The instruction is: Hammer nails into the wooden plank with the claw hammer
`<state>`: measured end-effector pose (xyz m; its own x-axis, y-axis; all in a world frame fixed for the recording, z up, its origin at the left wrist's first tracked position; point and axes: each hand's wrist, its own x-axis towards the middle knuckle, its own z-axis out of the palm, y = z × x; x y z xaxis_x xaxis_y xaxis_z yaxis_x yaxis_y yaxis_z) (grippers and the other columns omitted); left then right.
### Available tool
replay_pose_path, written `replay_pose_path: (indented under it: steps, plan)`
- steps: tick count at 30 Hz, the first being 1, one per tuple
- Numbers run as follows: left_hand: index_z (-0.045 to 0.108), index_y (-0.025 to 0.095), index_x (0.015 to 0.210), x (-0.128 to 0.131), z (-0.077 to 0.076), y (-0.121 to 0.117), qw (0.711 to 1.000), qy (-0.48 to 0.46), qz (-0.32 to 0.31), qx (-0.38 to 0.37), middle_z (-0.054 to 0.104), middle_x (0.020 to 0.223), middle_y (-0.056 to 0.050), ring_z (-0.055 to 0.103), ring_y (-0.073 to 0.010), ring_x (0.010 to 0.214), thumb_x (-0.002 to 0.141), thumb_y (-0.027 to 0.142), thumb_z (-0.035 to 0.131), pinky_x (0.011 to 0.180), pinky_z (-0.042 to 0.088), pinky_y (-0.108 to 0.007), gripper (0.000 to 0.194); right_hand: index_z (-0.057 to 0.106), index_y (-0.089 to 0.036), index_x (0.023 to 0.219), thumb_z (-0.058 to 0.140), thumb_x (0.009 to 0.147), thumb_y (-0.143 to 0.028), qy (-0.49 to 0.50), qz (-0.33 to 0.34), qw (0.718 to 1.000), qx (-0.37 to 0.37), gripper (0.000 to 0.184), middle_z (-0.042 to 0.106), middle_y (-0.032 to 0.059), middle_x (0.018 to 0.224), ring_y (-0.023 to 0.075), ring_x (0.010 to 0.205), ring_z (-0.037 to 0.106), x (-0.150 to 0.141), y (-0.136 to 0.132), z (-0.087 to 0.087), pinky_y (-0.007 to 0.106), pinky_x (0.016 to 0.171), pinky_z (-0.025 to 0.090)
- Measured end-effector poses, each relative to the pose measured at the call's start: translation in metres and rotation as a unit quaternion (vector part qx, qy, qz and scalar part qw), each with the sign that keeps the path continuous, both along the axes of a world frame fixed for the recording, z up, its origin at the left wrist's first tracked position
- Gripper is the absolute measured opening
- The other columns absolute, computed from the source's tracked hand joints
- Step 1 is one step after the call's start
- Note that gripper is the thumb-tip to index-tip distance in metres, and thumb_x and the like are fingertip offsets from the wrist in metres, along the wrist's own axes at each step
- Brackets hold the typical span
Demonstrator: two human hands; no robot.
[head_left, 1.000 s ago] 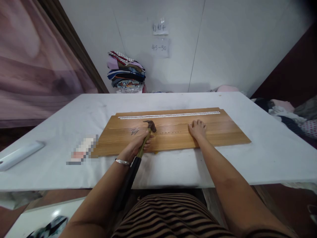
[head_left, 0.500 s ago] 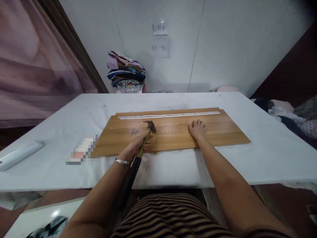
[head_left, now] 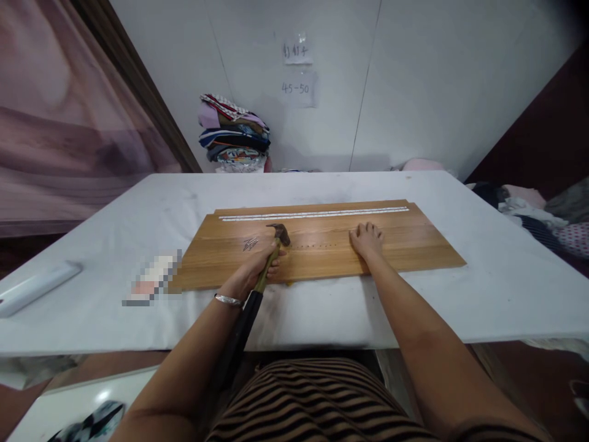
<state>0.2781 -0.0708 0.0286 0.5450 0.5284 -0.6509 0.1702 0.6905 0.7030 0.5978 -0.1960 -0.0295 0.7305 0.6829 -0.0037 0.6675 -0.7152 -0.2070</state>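
Note:
My left hand (head_left: 261, 263) grips a claw hammer (head_left: 260, 279) high on its handle, close below the metal head. The hammer's head rests at or just above a wooden board (head_left: 405, 245); I cannot tell if they touch. Beside the head, a row of small dark nails or nail marks (head_left: 317, 246) runs to the right across the board. Just left of the hammer lies a small pile of loose nails (head_left: 250, 244). My right hand (head_left: 367, 239) rests on the board's right half, fingers apart and slightly bent, holding nothing.
Two white strips (head_left: 317, 214) run along the board's far side. The board lies on a white-covered table (head_left: 501, 288). A blurred-out flat item (head_left: 154, 277) sits by its left end, with a white roll (head_left: 41, 287) farther left. Folded cloths (head_left: 234, 135) are stacked against the wall.

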Motion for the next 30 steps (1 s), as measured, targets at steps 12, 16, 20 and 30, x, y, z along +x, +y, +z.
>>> replay_pose_path:
  steps: [12,16,20,30]
  plan:
    - [0.059,0.018,0.098,0.0000,0.0008,-0.0006,1.000,0.003,-0.005,-0.002,0.041,0.058,0.009,0.034,-0.0058,0.035,0.100,0.052,0.065,0.032,0.025,-0.015,0.035,0.060,-0.013,0.151,0.031,0.109,-0.046,0.000,-0.002,1.000,-0.001,0.060,0.044,0.0223,0.170,0.0370,0.157,0.036,0.0022,0.0006,-0.0029,0.060,0.126,0.025]
    - [0.059,0.018,0.097,-0.0015,0.0031,-0.0011,1.000,-0.003,0.000,-0.004,0.040,0.057,0.009,0.034,-0.0061,0.034,0.101,0.051,0.063,0.031,0.025,-0.015,0.034,0.060,-0.012,0.151,0.031,0.109,-0.046,0.004,-0.002,1.000,0.002,0.061,0.044,0.0221,0.171,0.0376,0.157,0.035,0.0001,-0.0001,0.0001,0.060,0.127,0.024]
    - [0.059,0.018,0.096,-0.0013,0.0052,-0.0023,1.000,-0.012,0.003,-0.009,0.039,0.058,0.010,0.033,-0.0058,0.034,0.102,0.050,0.062,0.031,0.026,-0.015,0.033,0.060,-0.012,0.152,0.031,0.109,-0.045,0.009,-0.004,1.000,0.000,0.061,0.042,0.0223,0.172,0.0376,0.159,0.034,-0.0009,-0.0004,0.0018,0.060,0.128,0.024]
    - [0.058,0.018,0.097,0.0013,0.0088,-0.0054,1.000,0.004,0.004,-0.002,0.039,0.057,0.010,0.032,-0.0055,0.034,0.103,0.049,0.059,0.031,0.025,-0.014,0.032,0.059,-0.012,0.152,0.030,0.109,-0.047,0.002,0.001,1.000,-0.003,0.062,0.044,0.0225,0.170,0.0381,0.158,0.034,0.0028,0.0012,-0.0043,0.061,0.127,0.025]
